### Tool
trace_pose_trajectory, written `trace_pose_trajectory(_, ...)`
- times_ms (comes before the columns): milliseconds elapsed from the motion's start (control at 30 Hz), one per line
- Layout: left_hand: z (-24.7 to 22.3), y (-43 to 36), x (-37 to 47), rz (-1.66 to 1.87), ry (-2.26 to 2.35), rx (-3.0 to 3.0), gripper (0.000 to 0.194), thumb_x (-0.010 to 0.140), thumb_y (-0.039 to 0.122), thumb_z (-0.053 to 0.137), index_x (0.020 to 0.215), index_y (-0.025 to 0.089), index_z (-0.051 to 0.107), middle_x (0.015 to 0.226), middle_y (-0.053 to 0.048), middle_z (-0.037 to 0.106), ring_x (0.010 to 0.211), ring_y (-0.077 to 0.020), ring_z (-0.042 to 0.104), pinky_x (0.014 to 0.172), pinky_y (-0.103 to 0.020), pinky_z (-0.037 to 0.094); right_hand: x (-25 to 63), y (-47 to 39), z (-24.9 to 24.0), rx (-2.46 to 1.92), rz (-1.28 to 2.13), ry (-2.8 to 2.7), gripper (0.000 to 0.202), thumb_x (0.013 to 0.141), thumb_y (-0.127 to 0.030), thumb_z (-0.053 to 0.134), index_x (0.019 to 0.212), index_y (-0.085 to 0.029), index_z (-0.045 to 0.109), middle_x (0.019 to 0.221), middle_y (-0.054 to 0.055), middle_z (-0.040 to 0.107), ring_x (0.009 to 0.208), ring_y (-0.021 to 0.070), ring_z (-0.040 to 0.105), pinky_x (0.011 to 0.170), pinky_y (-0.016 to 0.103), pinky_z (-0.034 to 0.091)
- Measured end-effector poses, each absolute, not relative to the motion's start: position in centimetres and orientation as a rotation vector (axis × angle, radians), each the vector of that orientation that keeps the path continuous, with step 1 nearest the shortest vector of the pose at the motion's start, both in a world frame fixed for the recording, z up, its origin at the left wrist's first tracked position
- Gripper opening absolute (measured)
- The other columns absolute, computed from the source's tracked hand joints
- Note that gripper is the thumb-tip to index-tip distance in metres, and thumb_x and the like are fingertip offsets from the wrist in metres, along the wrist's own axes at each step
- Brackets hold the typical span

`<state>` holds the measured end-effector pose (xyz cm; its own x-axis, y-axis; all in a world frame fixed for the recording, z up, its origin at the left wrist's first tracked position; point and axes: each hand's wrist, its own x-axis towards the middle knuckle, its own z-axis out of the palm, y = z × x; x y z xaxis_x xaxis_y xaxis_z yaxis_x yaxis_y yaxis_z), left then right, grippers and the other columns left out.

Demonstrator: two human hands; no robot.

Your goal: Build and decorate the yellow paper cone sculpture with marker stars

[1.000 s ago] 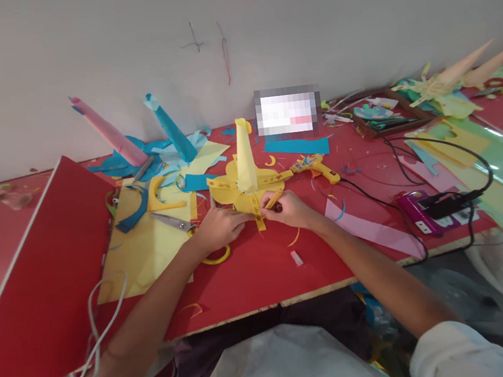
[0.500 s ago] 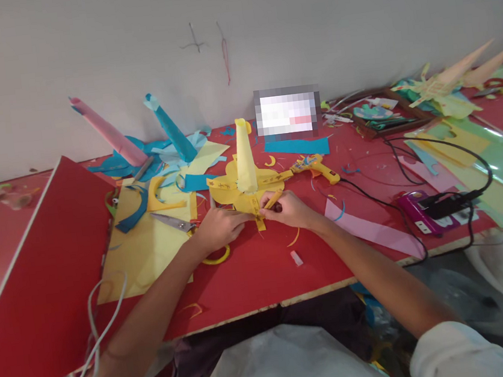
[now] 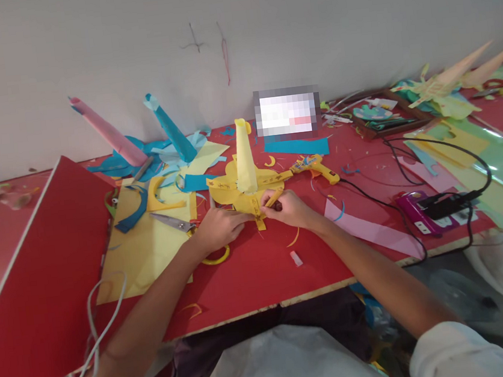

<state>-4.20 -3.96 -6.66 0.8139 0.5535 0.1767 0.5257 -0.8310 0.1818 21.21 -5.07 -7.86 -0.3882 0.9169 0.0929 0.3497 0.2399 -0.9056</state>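
While both forearms reach up from the bottom of the frame, the left hand (image 3: 218,227) lies just left of centre with its fingers curled together and pressed down on the near edge of a yellow paper model with a flat flower-shaped base (image 3: 229,192). Just right of centre, the right hand (image 3: 288,208) is closed around a yellow pen (image 3: 273,198), whose tip sits on a narrow yellow paper strip (image 3: 258,212) hanging from the base toward the lower part of the frame. A pale yellow paper cone (image 3: 243,159) stands upright on the middle of that base, slightly above the two hands.

All of this rests on a red tabletop (image 3: 252,273) that fills the middle band of the picture. Left of the left hand, silver scissors (image 3: 173,221) lie on a large pale yellow paper sheet (image 3: 150,254), and a yellow paper ring (image 3: 217,257) sits just below that hand. A yellow glue gun (image 3: 317,166) lies right of the model, with a black cable (image 3: 371,199) trailing toward a purple power strip (image 3: 418,212) at the right. A pink paper strip (image 3: 369,229) lies near the right forearm. In the upper left, a pink paper tube (image 3: 106,131) and a blue paper tube (image 3: 171,128) lean among blue scraps. A tilted red board (image 3: 39,279) fills the lower left.
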Motion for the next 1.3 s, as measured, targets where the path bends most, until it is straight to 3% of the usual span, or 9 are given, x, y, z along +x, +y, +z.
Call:
trace_pose_trajectory(533, -6.6, -3.9, -4.2, 0.309, 0.87, 2.851, 0.043, 0.091, 0.009, 0.054, 0.124, 0.028, 0.075, 0.105, -0.002, 0.083, 0.083, -0.016, 0.076, 0.07, -0.025, 0.048, 21.2, -5.1, -7.9, -1.122, 1.108, -1.896, 0.03, 0.09, -0.051, 0.065, 0.084, -0.022, 0.06, 0.071, -0.001, 0.059, 0.06, 0.0126, 0.052, 0.056, 0.026, 0.038)
trace_pose_trajectory(1033, -6.6, -4.0, -4.2, 0.403, 0.842, 2.865, 0.043, 0.092, 0.009, 0.053, 0.123, 0.029, 0.075, 0.098, -0.001, 0.083, 0.077, -0.0161, 0.075, 0.073, -0.026, 0.05, 21.2, -5.3, -7.6, -1.108, 0.994, -1.891, 0.02, 0.093, -0.042, 0.062, 0.087, -0.022, 0.06, 0.074, -0.002, 0.061, 0.062, 0.0122, 0.055, 0.058, 0.025, 0.041)
trace_pose_trajectory(1167, -6.8, -4.2, -4.2, 0.603, 0.818, 2.918, 0.038, 0.093, 0.01, 0.051, 0.12, 0.023, 0.075, 0.085, -0.002, 0.081, 0.066, -0.0141, 0.07, 0.062, -0.025, 0.046, 21.4, -5.3, -7.3, -1.151, 0.69, -1.752, 0.023, 0.094, -0.043, 0.062, 0.084, -0.023, 0.059, 0.07, -0.002, 0.06, 0.059, 0.0124, 0.053, 0.057, 0.026, 0.04)
trace_pose_trajectory(1300, -5.3, -4.2, -3.5, 1.145, 1.04, 2.609, 0.031, 0.1, 0.015, 0.049, 0.119, 0.021, 0.073, 0.074, -0.001, 0.07, 0.063, -0.0117, 0.063, 0.064, -0.023, 0.047, 21.5, -5.1, -7.1, -1.159, 0.475, -1.56, 0.024, 0.097, -0.045, 0.061, 0.087, -0.023, 0.06, 0.074, 0.0, 0.062, 0.061, 0.0129, 0.054, 0.058, 0.027, 0.043)
